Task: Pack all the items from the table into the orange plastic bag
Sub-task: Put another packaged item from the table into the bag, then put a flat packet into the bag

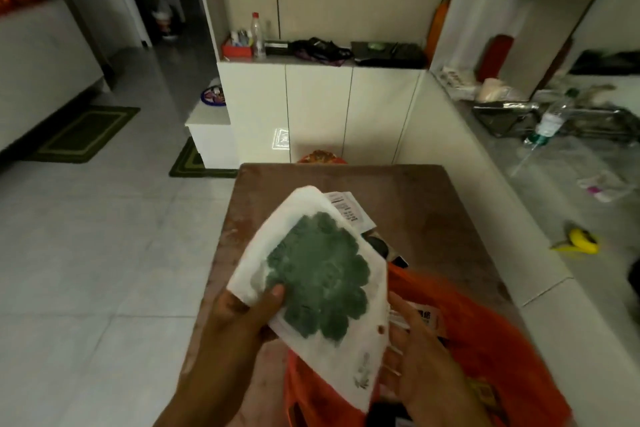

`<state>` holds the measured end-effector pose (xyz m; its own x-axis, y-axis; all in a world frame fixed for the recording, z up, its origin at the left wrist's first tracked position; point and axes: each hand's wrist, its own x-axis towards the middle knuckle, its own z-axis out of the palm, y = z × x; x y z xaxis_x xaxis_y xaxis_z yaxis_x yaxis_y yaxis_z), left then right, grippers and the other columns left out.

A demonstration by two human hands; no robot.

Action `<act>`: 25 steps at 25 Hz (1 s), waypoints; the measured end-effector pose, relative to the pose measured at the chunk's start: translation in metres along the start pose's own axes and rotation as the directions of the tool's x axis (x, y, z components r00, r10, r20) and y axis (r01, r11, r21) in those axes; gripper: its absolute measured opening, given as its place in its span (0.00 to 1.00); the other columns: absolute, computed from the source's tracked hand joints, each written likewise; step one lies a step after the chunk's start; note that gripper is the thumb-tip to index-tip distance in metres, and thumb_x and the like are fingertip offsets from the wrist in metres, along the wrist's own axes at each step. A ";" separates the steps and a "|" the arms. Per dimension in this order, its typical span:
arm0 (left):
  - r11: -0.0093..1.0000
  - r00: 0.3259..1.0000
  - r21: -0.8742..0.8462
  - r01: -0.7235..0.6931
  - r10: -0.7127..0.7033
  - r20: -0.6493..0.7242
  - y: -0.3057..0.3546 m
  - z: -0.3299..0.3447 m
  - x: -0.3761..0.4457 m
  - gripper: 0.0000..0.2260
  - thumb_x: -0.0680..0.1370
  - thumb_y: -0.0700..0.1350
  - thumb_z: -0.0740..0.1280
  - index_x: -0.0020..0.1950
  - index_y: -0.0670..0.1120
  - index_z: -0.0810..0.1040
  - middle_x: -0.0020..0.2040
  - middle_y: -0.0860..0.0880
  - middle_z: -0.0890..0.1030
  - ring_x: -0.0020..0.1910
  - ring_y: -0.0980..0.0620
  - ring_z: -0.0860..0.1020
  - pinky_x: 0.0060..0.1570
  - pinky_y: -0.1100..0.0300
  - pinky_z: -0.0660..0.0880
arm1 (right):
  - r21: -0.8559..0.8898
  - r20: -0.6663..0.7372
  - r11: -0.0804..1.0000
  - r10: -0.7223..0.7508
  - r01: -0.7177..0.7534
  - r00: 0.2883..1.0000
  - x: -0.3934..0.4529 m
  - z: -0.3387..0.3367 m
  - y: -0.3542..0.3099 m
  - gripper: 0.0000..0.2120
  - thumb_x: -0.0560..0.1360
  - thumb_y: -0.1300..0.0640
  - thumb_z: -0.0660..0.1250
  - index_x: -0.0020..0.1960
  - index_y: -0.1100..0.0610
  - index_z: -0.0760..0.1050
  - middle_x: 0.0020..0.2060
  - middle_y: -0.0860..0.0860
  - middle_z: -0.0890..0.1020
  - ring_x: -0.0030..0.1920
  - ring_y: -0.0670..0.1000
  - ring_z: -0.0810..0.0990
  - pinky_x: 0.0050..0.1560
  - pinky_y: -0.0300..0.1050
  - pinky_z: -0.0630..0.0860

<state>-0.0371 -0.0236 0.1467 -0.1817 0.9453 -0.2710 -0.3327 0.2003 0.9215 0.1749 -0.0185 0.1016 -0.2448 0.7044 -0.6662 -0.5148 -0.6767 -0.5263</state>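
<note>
I hold a white packet (311,270) with a round green pattern above the brown table (415,198). My left hand (249,315) grips its lower left edge, thumb on top. My right hand (415,367) is at the packet's right edge, over the mouth of the orange plastic bag (485,340); whether it holds the bag's rim or the packet is unclear. The bag lies open at the table's near right. Behind the packet a white paper with a barcode (349,208) and a dark item (381,246) lie on the table, mostly hidden.
White cabinets run behind the table and along the right, with a grey counter (554,184) carrying a plastic bottle (547,121), a dish rack and a banana peel (578,241). Tiled floor with green mats lies to the left. An orange object (320,156) sits beyond the table's far edge.
</note>
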 end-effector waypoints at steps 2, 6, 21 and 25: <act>0.993 0.992 0.051 0.110 -0.113 0.049 -0.009 0.026 -0.014 0.15 0.74 0.34 0.69 0.58 0.48 0.79 0.45 0.49 0.87 0.43 0.49 0.86 0.39 0.53 0.83 | 0.032 0.027 0.997 -0.068 0.067 0.997 -0.017 -0.006 -0.006 0.18 0.71 0.67 0.70 0.60 0.58 0.75 0.53 0.64 0.83 0.48 0.65 0.84 0.47 0.60 0.79; 0.881 0.962 0.470 -0.047 -0.087 0.258 -0.056 0.054 -0.037 0.15 0.76 0.45 0.71 0.60 0.57 0.74 0.49 0.63 0.85 0.53 0.63 0.81 0.45 0.74 0.75 | -0.135 -0.177 0.986 -0.119 0.095 0.977 -0.023 -0.036 -0.031 0.31 0.60 0.68 0.76 0.62 0.64 0.75 0.51 0.66 0.83 0.52 0.68 0.81 0.54 0.67 0.76; 0.676 0.957 0.737 -0.001 0.214 -0.194 -0.096 0.057 -0.048 0.13 0.80 0.48 0.65 0.37 0.48 0.81 0.24 0.52 0.79 0.22 0.60 0.75 0.27 0.63 0.74 | -0.352 -0.271 0.934 -0.169 0.066 0.947 -0.026 -0.136 -0.073 0.16 0.70 0.69 0.67 0.56 0.58 0.78 0.47 0.60 0.85 0.49 0.64 0.82 0.55 0.65 0.77; 0.936 0.979 0.335 -0.106 0.156 -0.127 -0.046 0.071 -0.058 0.17 0.79 0.47 0.64 0.38 0.36 0.81 0.30 0.39 0.81 0.32 0.47 0.80 0.37 0.62 0.78 | -0.605 -0.114 0.795 -0.027 -0.048 0.993 -0.003 -0.115 -0.057 0.27 0.65 0.65 0.74 0.63 0.56 0.74 0.53 0.58 0.83 0.54 0.60 0.81 0.59 0.63 0.76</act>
<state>0.0546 -0.0695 0.1399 -0.3477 0.9244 -0.1567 0.0182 0.1737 0.9846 0.2994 -0.0062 0.0729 -0.1353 0.6934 -0.7078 0.0991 -0.7013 -0.7060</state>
